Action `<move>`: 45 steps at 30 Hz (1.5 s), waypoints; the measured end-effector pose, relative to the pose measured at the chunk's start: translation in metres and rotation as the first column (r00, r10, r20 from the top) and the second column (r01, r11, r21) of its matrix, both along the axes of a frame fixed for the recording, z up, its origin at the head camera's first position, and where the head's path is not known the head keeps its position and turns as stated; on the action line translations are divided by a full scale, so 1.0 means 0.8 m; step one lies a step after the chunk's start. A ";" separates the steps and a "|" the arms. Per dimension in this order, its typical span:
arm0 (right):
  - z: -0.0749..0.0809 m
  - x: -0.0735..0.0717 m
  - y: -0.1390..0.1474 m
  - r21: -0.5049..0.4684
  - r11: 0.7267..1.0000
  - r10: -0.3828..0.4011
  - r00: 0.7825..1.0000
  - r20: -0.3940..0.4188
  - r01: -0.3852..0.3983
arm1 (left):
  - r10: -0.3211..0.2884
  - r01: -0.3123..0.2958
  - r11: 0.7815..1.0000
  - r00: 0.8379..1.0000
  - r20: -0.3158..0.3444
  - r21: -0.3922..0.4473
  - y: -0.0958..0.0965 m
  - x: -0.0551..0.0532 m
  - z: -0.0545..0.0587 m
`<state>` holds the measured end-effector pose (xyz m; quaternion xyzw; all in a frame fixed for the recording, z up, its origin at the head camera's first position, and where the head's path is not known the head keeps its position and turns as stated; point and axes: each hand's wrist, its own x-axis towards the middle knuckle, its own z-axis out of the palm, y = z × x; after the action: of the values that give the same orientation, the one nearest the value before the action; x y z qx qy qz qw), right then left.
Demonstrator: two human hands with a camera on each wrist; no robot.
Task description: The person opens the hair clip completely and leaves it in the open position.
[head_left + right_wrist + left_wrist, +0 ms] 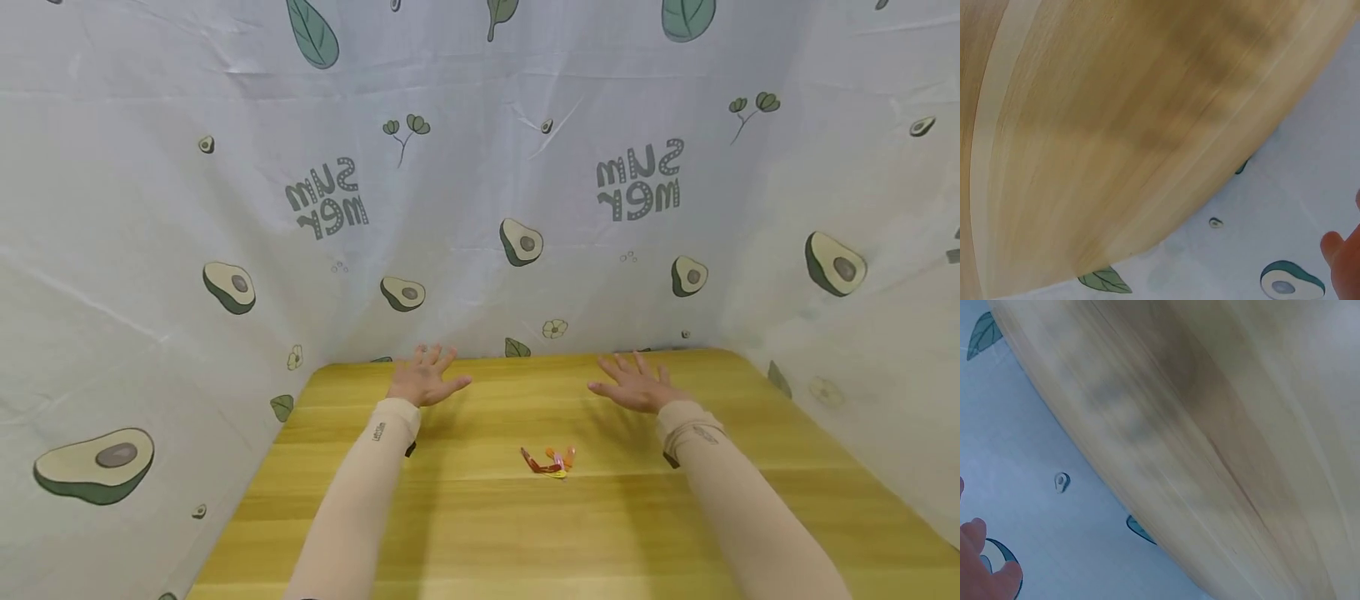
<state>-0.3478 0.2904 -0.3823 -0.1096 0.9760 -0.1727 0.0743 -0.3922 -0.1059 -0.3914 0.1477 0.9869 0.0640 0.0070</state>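
Observation:
A small cluster of colourful hair clips (549, 463), dark red, orange, pink and yellow, lies on the wooden table (495, 533). My left hand (423, 379) is stretched out over the far left part of the table, fingers spread and holding nothing. Over the far right part, my right hand (633, 385) has its fingers spread too, with nothing in it. Both hands are beyond the clips, one to each side. In the left wrist view only some fingertips (1007, 578) show at the lower left corner; the right wrist view catches a bit of the right hand (1344, 262) at its edge.
A pale cloth (465, 192) printed with avocados, leaves and mirrored lettering hangs behind the table and along both sides. The table's far edge (525, 358) meets this cloth just past the hands. Shadows of the hands fall on the wood.

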 end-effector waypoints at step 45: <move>-0.043 0.003 -0.044 -0.247 0.943 0.259 0.958 0.122 -0.223 | -0.429 0.425 0.805 0.899 -0.089 0.413 0.104 0.034 -0.062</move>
<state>-0.3452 0.2549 -0.4170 -0.2227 0.9199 -0.2822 0.1565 -0.3652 -0.0226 -0.4414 0.3634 0.8906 0.2735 -0.0066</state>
